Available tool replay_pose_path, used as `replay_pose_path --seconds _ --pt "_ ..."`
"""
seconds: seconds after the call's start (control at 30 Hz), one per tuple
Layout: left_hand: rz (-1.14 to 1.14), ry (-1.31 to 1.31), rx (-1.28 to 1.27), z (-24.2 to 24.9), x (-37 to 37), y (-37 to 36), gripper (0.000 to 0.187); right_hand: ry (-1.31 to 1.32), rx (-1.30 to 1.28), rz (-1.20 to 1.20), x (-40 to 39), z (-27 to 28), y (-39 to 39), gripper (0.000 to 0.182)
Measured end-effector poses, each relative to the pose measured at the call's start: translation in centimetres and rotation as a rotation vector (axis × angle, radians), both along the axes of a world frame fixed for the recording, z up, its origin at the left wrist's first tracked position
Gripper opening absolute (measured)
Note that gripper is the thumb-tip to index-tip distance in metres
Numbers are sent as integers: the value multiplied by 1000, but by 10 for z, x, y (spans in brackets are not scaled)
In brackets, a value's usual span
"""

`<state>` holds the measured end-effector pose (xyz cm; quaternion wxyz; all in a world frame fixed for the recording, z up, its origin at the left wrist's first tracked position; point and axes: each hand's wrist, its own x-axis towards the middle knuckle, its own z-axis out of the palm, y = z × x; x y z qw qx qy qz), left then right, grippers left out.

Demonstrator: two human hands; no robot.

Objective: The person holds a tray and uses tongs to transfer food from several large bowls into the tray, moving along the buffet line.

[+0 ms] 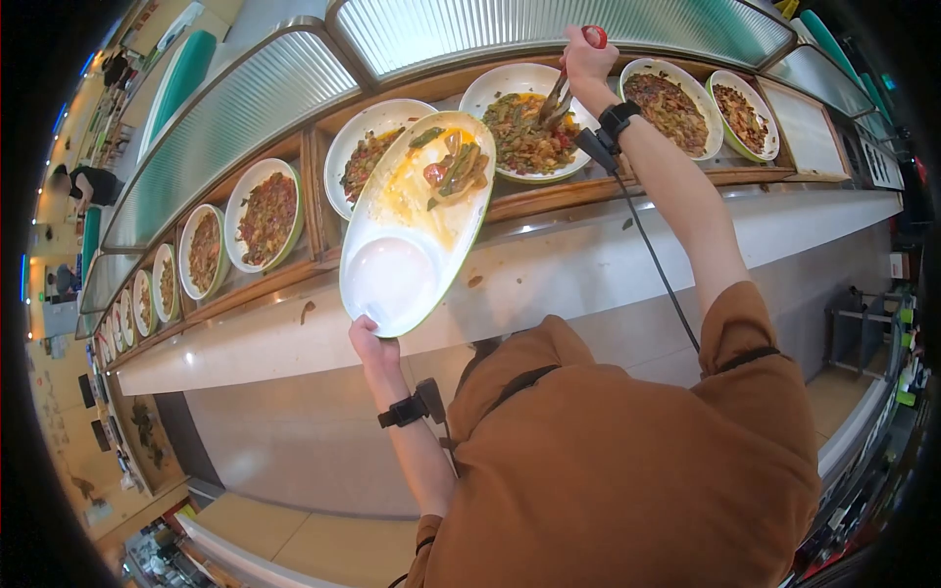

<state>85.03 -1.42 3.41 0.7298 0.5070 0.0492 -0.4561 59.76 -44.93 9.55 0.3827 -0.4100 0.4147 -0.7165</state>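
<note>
My left hand [374, 345] grips the lower end of an oval white plate [397, 274] with a green rim. Some cooked vegetables [457, 169] and orange sauce lie on its upper part, while the round hollow near my hand holds no food. My right hand [590, 67] is closed around red-ended metal tongs [555, 98]. Their tips reach into the food in a white bowl [477, 96], which holds green and orange pieces. The plate partly covers another food bowl [336, 167] to the left.
More food bowls stand along the wooden counter, including one to the right [713, 137] and one to the left [231, 230]. Ribbed glass guards [240, 108] rise behind them. A pale ledge [549, 260] runs in front. A person [93, 186] is far left.
</note>
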Motion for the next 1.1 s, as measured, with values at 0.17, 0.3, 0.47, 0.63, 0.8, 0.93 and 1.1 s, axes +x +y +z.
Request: replay_pose_path --seconds 0.17,0.3,0.47,0.63,0.8,0.93,1.1 --pt "-4 25 -42 -2 2 2 67 -122 -3 32 -2 36 17 25" --pt "-18 38 -59 0 2 1 67 -208 -18 96 6 68 24 22" --pt "-1 28 -64 -1 4 1 66 -191 57 83 41 101 44 27" --pt "7 50 -80 -4 5 1 64 -243 148 324 81 112 100 22" --pt "6 57 -76 -3 6 0 62 -159 62 463 112 68 107 24" --pt "9 48 -60 1 4 -1 62 -117 96 457 118 55 109 27" --pt "-10 46 -79 -3 6 -1 62 -119 138 446 116 58 110 25"
